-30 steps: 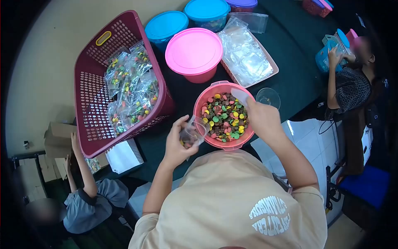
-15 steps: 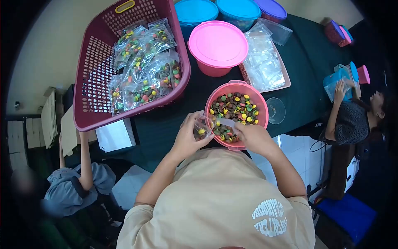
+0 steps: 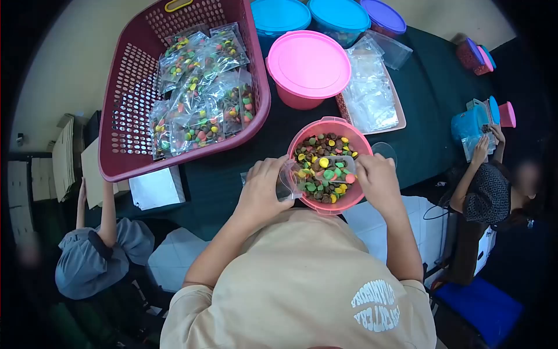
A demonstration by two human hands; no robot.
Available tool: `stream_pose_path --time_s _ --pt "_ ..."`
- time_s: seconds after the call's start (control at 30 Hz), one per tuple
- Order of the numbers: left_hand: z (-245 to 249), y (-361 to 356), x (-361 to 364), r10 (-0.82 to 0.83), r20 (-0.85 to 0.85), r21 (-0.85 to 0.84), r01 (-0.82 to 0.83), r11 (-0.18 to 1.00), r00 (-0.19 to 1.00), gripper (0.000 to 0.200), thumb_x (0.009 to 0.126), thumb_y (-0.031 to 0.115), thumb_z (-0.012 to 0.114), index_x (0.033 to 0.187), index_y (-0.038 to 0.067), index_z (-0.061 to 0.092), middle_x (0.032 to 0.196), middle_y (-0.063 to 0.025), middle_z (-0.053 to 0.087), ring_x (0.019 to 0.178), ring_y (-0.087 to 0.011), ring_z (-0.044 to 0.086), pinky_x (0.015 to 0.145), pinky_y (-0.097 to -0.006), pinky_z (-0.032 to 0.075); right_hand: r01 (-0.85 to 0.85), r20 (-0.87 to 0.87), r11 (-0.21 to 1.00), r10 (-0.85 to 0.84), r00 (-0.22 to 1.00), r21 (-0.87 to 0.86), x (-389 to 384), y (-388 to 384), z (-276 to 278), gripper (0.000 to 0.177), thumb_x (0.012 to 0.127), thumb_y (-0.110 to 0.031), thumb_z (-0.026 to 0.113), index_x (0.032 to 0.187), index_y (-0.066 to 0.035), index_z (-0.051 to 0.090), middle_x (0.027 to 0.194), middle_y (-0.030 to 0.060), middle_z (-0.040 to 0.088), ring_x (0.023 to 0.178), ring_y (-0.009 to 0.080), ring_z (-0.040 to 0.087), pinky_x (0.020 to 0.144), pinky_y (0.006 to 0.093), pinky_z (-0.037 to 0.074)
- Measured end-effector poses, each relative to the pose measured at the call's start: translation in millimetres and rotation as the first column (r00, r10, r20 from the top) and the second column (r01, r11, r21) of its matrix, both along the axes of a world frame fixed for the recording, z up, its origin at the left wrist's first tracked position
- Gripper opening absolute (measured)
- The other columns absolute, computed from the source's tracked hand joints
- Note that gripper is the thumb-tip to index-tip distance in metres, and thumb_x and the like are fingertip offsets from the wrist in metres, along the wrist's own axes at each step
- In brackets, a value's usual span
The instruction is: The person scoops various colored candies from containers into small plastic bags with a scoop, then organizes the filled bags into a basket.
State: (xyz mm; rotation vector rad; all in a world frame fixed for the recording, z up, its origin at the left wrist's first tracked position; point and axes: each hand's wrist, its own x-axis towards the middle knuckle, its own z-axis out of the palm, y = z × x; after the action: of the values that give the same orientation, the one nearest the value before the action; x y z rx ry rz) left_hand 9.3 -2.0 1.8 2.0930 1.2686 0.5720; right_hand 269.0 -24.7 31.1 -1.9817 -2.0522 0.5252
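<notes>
In front of my body stands a pink tub [image 3: 295, 135] of brown, yellow, green and pink button-shaped candies [image 3: 317, 148]. My right hand [image 3: 381, 183] grips a clear scoop [image 3: 356, 164] heaped with candies, held over the tub. At the tub's left rim, my left hand [image 3: 261, 189] is closed around a clear plastic cup [image 3: 292, 179] whose mouth faces the scoop. A bit of clear plastic shows to the left of that hand; its shape is hidden.
A maroon basket [image 3: 131, 93] holds several filled candy bags. Behind the tub are a pink lidded tub [image 3: 308, 64], blue lidded tubs [image 3: 340, 14] and a tray of clear bags [image 3: 372, 93]. A clear bowl [image 3: 385, 152] sits right. Other people are at both sides.
My right hand has moved right and lifted the scoop, which now carries candies above the tub. The cup in my left hand has tilted, and the candies seen in it earlier no longer show.
</notes>
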Motion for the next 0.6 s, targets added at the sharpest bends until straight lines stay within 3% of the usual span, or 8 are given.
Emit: stream_pose_path --time_s 0.1,0.2,0.3,0.37,0.43,0.5,0.53,0.6 --pt "1.2 -0.8 5.9 -0.021 -0.011 0.037 0.021 0.999 1.000 0.076 0.057 0.014 0.075 0.127 0.006 0.046 0.107 -0.0125 0.053 0.100 -0.0315 0.051 0.090 -0.0423 0.041 -0.011 -0.031 1.000 0.010 0.999 -0.015 -0.5 5.0 26.1 0.014 0.086 -0.015 0.052 0.082 -0.005 0.060 0.077 0.0094 0.062 0.080 0.0261 0.055 0.074 0.0403 0.035" --pt "10.7 -1.8 18.1 -0.052 -0.001 0.003 0.052 0.999 0.999 0.076 0.057 0.016 0.075 0.127 0.006 0.047 0.108 -0.0124 0.053 0.101 -0.0316 0.050 0.091 -0.0421 0.040 -0.146 0.005 0.989 0.146 0.989 0.013 -11.9 10.9 42.3 0.013 0.085 -0.015 0.053 0.082 -0.005 0.061 0.077 0.0089 0.062 0.078 0.0257 0.054 0.074 0.0396 0.034" --pt "17.4 -0.7 31.4 -0.115 0.033 -0.024 0.116 0.993 0.993 0.074 0.059 0.017 0.074 0.126 0.005 0.047 0.108 -0.0133 0.055 0.100 -0.0309 0.052 0.089 -0.0414 0.042 -0.330 0.176 0.942 0.316 0.932 0.060 -28.7 20.6 57.2 0.012 0.083 -0.016 0.056 0.083 -0.007 0.062 0.079 0.0065 0.062 0.081 0.0229 0.054 0.076 0.0390 0.034" --pt "21.7 2.8 39.7 -0.099 0.237 -0.244 0.158 0.957 0.966 0.070 0.063 0.018 0.073 0.125 0.003 0.047 0.106 -0.0151 0.056 0.095 -0.0285 0.056 0.081 -0.0392 0.046 -0.516 0.377 0.850 0.447 0.811 0.101 -36.8 27.9 72.6 0.012 0.079 -0.018 0.059 0.084 -0.008 0.063 0.082 0.0041 0.061 0.089 0.0196 0.053 0.079 0.0388 0.035" --pt "41.7 6.9 45.2 -0.078 0.247 -0.315 0.156 0.936 0.966 0.066 0.068 0.017 0.074 0.126 0.002 0.046 0.103 -0.0145 0.057 0.090 -0.0225 0.060 0.074 -0.0354 0.048 -0.590 0.453 0.795 0.479 0.752 0.140 -42.0 30.8 89.0 0.009 0.076 -0.015 0.060 0.083 -0.009 0.059 0.080 0.0016 0.056 0.091 0.0187 0.051 0.085 0.0393 0.034" --pt "53.0 13.7 46.3 -0.022 0.403 -0.545 0.259 0.797 0.915 0.064 0.072 0.015 0.074 0.126 0.001 0.043 0.102 -0.0119 0.056 0.089 -0.0172 0.059 0.074 -0.0331 0.050 -0.717 0.571 0.669 0.516 0.639 0.196 -39.8 36.0 111.1 0.011 0.074 -0.014 0.060 0.084 -0.010 0.059 0.081 0.0009 0.054 0.095 0.0179 0.051 0.098 0.0422 0.029" --pt "58.5 19.2 44.9 0.023 0.496 -0.638 0.347 0.688 0.868 0.062 0.073 0.012 0.073 0.126 0.002 0.041 0.102 -0.0091 0.055 0.093 -0.0142 0.057 0.079 -0.0312 0.049 -0.709 0.553 0.662 0.506 0.662 0.244 -35.5 39.1 123.6 0.010 0.074 -0.014 0.060 0.083 -0.010 0.058 0.081 0.0002 0.053 0.094 0.0181 0.052 0.105 0.0452 0.023" --pt "55.9 22.0 45.1 0.026 0.608 -0.570 0.413 0.710 0.794 0.061 0.073 0.012 0.072 0.126 0.002 0.042 0.102 -0.0084 0.056 0.094 -0.0140 0.056 0.081 -0.0306 0.047 -0.722 0.540 0.607 0.506 0.673 0.332 -24.6 40.7 144.8 0.010 0.073 -0.014 0.060 0.083 -0.011 0.058 0.081 0.0000 0.052 0.092 0.0182 0.052 0.104 0.0458 0.023"
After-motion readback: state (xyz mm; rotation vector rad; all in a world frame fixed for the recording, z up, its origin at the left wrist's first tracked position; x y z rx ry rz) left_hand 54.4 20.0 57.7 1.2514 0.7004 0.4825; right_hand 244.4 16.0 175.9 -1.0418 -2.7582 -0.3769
